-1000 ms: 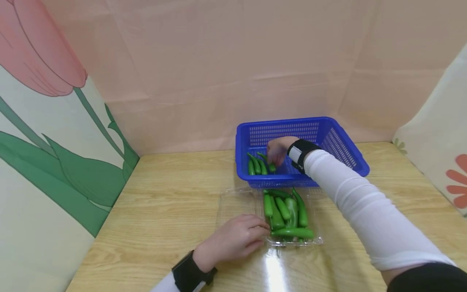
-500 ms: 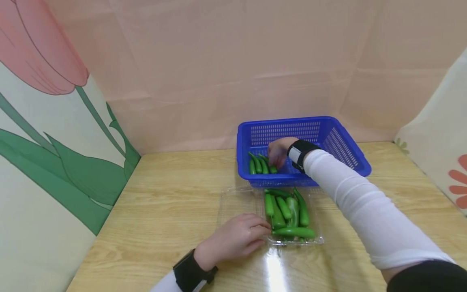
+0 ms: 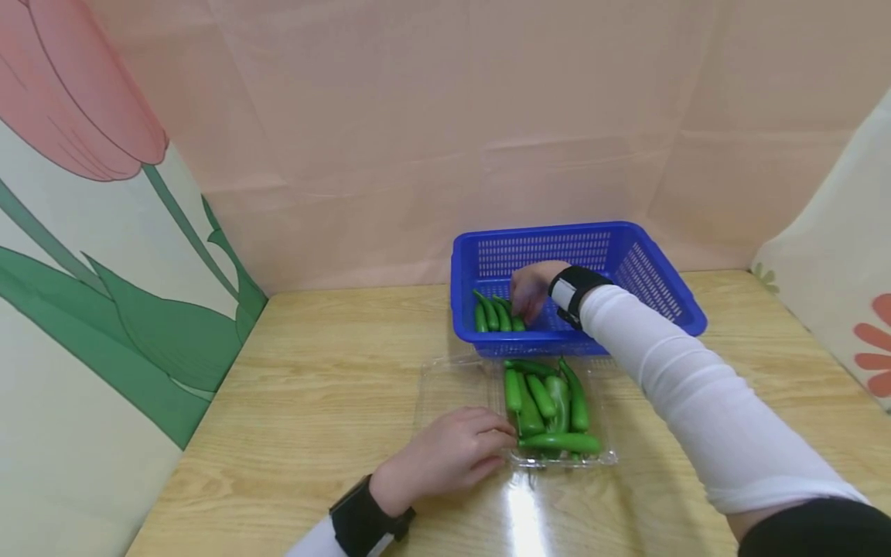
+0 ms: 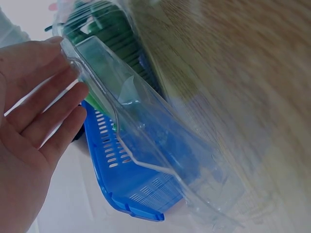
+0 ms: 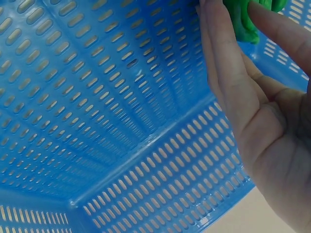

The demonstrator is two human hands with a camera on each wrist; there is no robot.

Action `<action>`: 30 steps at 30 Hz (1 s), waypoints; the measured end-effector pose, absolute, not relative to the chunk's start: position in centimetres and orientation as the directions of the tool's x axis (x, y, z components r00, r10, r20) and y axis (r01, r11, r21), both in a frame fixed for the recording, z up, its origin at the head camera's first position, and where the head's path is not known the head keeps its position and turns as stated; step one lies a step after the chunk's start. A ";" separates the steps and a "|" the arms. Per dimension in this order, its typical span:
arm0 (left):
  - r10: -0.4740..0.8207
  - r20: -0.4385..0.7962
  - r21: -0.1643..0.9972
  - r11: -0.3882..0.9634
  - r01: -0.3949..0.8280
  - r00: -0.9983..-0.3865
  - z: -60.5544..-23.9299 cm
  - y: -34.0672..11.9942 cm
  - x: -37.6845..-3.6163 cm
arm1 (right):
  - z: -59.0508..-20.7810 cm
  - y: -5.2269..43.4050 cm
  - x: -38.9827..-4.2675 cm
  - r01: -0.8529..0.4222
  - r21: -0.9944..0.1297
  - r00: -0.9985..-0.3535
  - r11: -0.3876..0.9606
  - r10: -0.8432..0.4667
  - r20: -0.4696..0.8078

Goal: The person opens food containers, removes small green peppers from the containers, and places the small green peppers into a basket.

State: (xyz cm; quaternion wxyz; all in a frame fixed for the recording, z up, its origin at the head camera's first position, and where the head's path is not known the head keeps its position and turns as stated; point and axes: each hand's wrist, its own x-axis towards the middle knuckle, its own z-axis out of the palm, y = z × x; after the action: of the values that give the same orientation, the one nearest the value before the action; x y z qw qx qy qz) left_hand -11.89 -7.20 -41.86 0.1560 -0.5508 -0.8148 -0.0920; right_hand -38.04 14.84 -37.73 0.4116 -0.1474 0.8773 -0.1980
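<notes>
In the head view, my right hand [image 3: 530, 290] reaches down into the blue basket [image 3: 578, 339], at its left part. Its thumb and fingers pinch a green chili pepper [image 3: 518, 324], beside several more green peppers [image 3: 493, 313] lying side by side. The right wrist view shows the thumb and fingers either side of green peppers [image 5: 242, 22], their tips partly out of frame. My left hand [image 3: 452, 452] rests at the left side of a clear plastic box [image 3: 607, 458] with several green peppers [image 3: 557, 406] in it. In the left wrist view its extended fingers touch the box's rim [image 4: 104, 90].
The box's clear lid [image 3: 452, 387] lies unfolded to the left on the wooden table [image 3: 334, 371]. The basket stands directly behind the box, near the pink backdrop [image 3: 445, 147]. Printed flower panels [image 3: 90, 255] flank the table.
The pepper at my right fingers has shifted slightly, coming closer in line with the others in the basket. My left hand and the box stay in place.
</notes>
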 end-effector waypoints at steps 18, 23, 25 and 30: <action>0.870 0.360 -0.018 0.369 0.929 -0.338 -41.8 -7.1 -12.0 | -36.9 15.6 -37.9 -0.095 -0.490 -0.634 0.867 -0.432 -0.641; 0.866 0.369 -0.009 0.367 0.930 -0.338 -41.9 -7.1 -11.9 | -36.0 15.9 -37.8 -0.100 -0.509 -0.642 0.855 -0.446 -0.623; 0.864 0.374 -0.007 0.366 0.931 -0.337 -41.9 -7.1 -12.0 | -35.4 16.0 -37.7 -0.103 -0.516 -0.646 0.850 -0.452 -0.615; 0.864 0.374 -0.012 0.368 0.930 -0.337 -41.9 -7.1 -12.1 | -34.0 16.7 -37.3 -0.123 -0.518 -0.663 0.846 -0.458 -0.591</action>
State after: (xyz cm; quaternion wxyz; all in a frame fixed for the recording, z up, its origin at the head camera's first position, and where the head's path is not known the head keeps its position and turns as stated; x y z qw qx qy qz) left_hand -12.10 -7.09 -41.92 0.1609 -0.5529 -0.8111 -0.1024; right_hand -37.29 16.73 -33.99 0.3759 -0.1644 0.8842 -0.2231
